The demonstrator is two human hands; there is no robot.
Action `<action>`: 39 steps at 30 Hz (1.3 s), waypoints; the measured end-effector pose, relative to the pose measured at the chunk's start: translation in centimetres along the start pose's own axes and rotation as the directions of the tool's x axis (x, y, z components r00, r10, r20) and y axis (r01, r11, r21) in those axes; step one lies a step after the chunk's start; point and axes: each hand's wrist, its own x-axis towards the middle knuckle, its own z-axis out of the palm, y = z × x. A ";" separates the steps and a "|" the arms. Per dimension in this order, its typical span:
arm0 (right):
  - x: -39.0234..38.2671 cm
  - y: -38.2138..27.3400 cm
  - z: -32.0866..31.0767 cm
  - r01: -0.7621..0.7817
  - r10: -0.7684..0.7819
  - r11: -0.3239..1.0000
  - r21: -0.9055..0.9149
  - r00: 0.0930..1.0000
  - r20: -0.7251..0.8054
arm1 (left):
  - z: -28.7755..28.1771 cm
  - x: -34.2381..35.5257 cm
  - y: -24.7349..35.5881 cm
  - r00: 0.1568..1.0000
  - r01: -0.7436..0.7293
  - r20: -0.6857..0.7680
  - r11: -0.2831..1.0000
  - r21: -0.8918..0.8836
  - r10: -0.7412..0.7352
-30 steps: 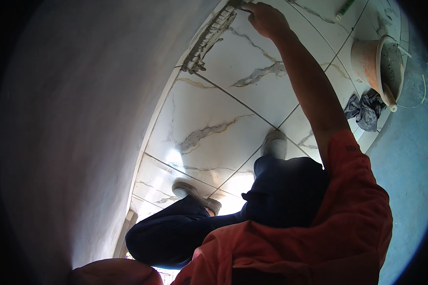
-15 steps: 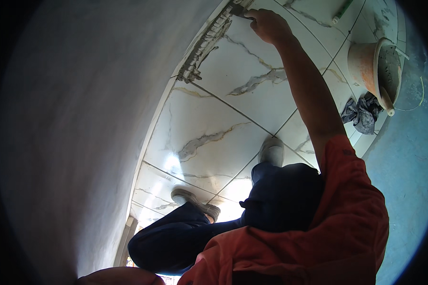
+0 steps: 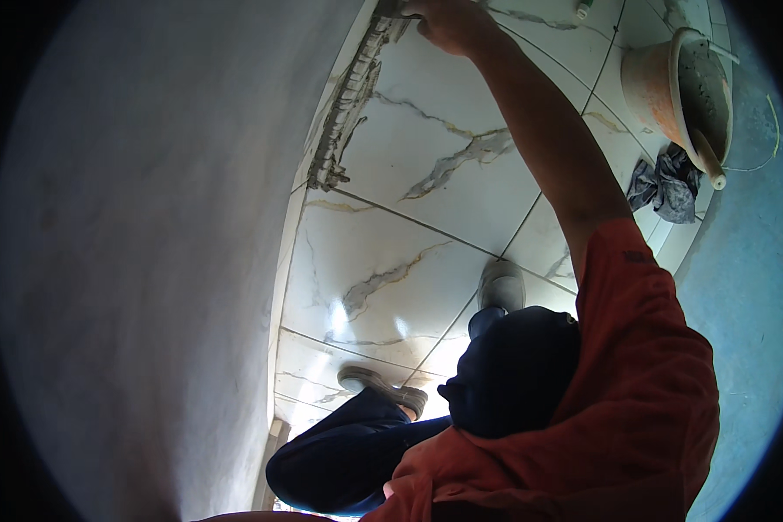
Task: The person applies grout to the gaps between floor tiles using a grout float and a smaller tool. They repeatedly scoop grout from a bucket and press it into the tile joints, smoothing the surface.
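My right arm stretches far ahead, and my right hand (image 3: 454, 26) is closed at the upper edge of the view. It grips a putty knife (image 3: 391, 10), mostly cut off by the picture edge, at the far end of a grey mortar strip (image 3: 348, 100). That strip is rough and ridged, lying along the wall's foot on a white marbled floor tile (image 3: 444, 113). Mortar crumbs and smears line its tile side. My left hand is out of view.
A plain wall (image 3: 165, 217) rises close on my left. At the far right, a mortar-stained bucket (image 3: 648, 91) lies tipped, a wooden handle (image 3: 707, 157) at its mouth. Beside it lies a crumpled grey rag (image 3: 667, 191). My shoes (image 3: 502, 285) rest on the tiles.
My right hand has moved up and left with the putty knife, farther along the strip. The view has shifted, so the floor and strip sit lower in it.
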 end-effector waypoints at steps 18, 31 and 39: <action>-0.3 0.8 -0.6 0.008 -0.007 0.998 -0.064 1.000 0.013 | 0.5 1.3 1.0 1.000 0.030 -0.004 0.999 -0.030 -0.031; 2.5 2.3 -0.7 -0.110 0.113 0.993 -0.047 0.990 0.084 | 0.2 1.6 0.4 0.998 0.057 -0.003 0.995 -0.077 -0.057; 2.6 2.8 -2.5 0.059 -0.056 0.998 -0.039 0.997 0.061 | 0.5 2.3 0.5 0.996 0.085 0.020 0.985 -0.152 -0.083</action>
